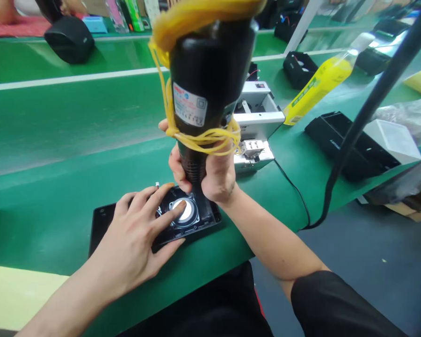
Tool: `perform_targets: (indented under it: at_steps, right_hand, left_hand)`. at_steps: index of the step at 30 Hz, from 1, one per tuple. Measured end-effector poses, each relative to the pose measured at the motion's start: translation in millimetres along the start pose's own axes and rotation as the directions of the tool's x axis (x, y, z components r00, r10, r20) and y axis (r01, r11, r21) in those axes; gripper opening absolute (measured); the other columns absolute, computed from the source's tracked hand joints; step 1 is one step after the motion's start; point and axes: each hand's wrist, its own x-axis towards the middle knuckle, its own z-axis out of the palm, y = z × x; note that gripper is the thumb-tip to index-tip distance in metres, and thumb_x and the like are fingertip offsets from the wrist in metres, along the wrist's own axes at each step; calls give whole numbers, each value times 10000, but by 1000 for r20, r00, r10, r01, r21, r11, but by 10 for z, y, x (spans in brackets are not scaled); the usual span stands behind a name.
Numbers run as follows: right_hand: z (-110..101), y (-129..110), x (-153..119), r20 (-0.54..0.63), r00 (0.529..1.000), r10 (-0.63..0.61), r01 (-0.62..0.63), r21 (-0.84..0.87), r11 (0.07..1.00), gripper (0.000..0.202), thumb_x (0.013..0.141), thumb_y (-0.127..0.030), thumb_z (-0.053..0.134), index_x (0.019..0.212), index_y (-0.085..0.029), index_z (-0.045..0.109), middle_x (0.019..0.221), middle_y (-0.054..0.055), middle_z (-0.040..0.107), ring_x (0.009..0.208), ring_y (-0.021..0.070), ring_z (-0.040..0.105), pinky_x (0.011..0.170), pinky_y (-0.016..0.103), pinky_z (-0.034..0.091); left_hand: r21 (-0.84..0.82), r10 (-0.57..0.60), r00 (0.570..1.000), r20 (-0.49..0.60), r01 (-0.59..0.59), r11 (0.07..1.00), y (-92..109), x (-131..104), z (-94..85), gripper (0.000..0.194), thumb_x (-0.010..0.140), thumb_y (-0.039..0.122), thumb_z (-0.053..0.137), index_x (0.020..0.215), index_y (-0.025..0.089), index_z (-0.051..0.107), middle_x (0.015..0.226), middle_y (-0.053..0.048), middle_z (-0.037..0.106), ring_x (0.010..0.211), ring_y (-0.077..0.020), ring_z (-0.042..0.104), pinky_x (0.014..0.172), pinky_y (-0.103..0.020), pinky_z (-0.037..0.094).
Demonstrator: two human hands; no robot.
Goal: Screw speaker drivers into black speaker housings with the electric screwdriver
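My right hand is wrapped round a black electric screwdriver, held upright with its lower end over the right part of a speaker housing. Yellow bands are tied about the tool, and a thick yellow loop crosses its top. Its tip is hidden. On the bench, the black housing lies inside up and has a round speaker driver in it. My left hand spans the housing, thumb along the near edge and fingers toward the far edge; its index fingertip touches the driver. A small white connector sticks up behind those fingers.
A grey metal machine stands behind my right hand, its cable running right. A yellow bottle and black cases lie farther right. A dark pole crosses the right side. Yellow sheet at left; a co-worker's arm beyond.
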Motion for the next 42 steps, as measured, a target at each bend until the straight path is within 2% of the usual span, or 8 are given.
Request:
perform_targets:
  at_steps: [4, 11, 16, 19, 22, 27, 33, 42]
  right_hand:
    - [-9, 35, -3, -11, 1000, 27, -27, -16, 1000, 633, 734, -895, 589, 829, -279, 472, 563, -118, 467, 397, 79, 426, 326, 214, 348]
    - [-36, 112, 8, 13, 1000, -14, 16, -91, 996, 652, 800, -901, 503, 805, -249, 491, 583, -102, 517, 408, 57, 469, 388, 194, 411]
    - [-4, -320, 55, -46, 984, -174, 167, -135, 977, 609, 839, -867, 528, 938, -268, 581, 636, -68, 594, 385, 91, 492, 340, 220, 426]
    - [-55, -802, 74, -213, 930, -300, 250, -235, 939, 551, 861, -813, 608, 1068, -302, 603, 611, -85, 569, 366, 104, 459, 338, 245, 404]
    - [-247, -1144, 111, -307, 825, -474, 326, -427, 844, 624, 814, -858, 626, 1072, -290, 620, 598, -86, 531, 359, 102, 433, 331, 248, 347]
    - [-657, -1163, 192, -317, 691, -649, 382, -603, 700, 643, 862, -866, 524, 1087, -276, 645, 579, -67, 492, 361, 110, 414, 316, 255, 275]
    - [-800, -996, 181, -315, 752, -579, 320, -593, 739, 623, 905, -846, 475, 1071, -261, 613, 585, -79, 485, 356, 108, 430, 343, 250, 323]
    - [-818, -995, 115, -261, 798, -543, 322, -578, 750, 662, 904, -849, 488, 1142, -245, 619, 583, -77, 504, 340, 105, 425, 318, 237, 312]
  left_hand:
    - [7, 1, 1000, 5, -1, 1000, -1, 2, 2, 495, 950, 431, 618, 1424, 288, 633, 1605, -180, 458, 1405, -464, 465, 1060, -681, 412]
    - [5, 6, 1000, -21, -6, 1000, 13, -22, 27, 486, 940, 400, 634, 1412, 279, 631, 1607, -185, 453, 1389, -467, 472, 1048, -689, 412]
    - [13, 17, 996, -87, -16, 1000, 34, -67, 55, 493, 930, 334, 636, 1422, 299, 611, 1622, -172, 455, 1378, -449, 492, 1033, -678, 417]
    - [27, 30, 992, -124, -26, 999, 26, -78, 86, 505, 942, 335, 625, 1445, 303, 584, 1646, -165, 438, 1367, -441, 509, 1015, -658, 433]
    - [41, 32, 987, -157, -26, 999, 0, -83, 142, 530, 937, 372, 635, 1459, 320, 565, 1684, -153, 391, 1366, -449, 514, 1015, -652, 430]
    - [39, 12, 982, -187, -5, 999, -66, -108, 249, 715, 906, 514, 671, 1544, 266, 467, 1671, -145, 423, 1398, -437, 493, 1103, -622, 382]
    - [64, 3, 977, -213, 11, 998, -90, -195, 303, 794, 900, 564, 671, 1595, 284, 409, 1717, -109, 354, 1470, -439, 425, 1215, -614, 282]
    - [60, 22, 987, -161, -13, 998, -167, -345, 221, 749, 894, 532, 683, 1593, 451, 427, 1770, -27, 255, 1470, -445, 438, 1128, -613, 371]
